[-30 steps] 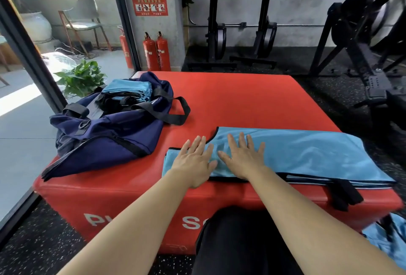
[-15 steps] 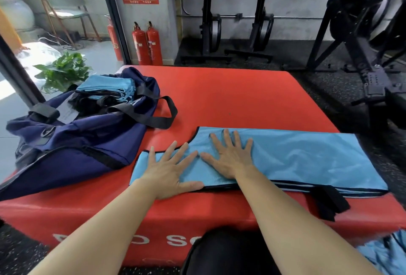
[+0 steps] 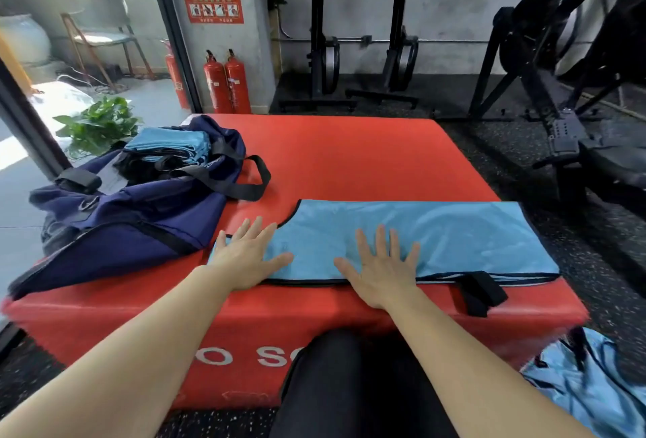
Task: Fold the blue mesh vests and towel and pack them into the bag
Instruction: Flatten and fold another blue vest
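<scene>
Red gym block (image 3: 349, 157) is carrying the bag (image 3: 133, 213); left hand (image 3: 244, 257) and right hand (image 3: 382, 271) are lying flat, fingers spread, on the blue vest (image 3: 454, 238).

Bare left forearm (image 3: 140, 346) and bare right forearm (image 3: 472, 364), uncovered along all their visible length, bare left hand (image 3: 246, 255), bare right hand (image 3: 382, 275), plain black trousers (image 3: 349, 388) over one knee, cloth smooth and matte.

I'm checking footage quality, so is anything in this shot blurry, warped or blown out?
Head view: the vest, left hand and right hand look sharp; the red box looks bowed by the wide lens; daylight washes out the floor at left; the machine at right is smeared.
</scene>
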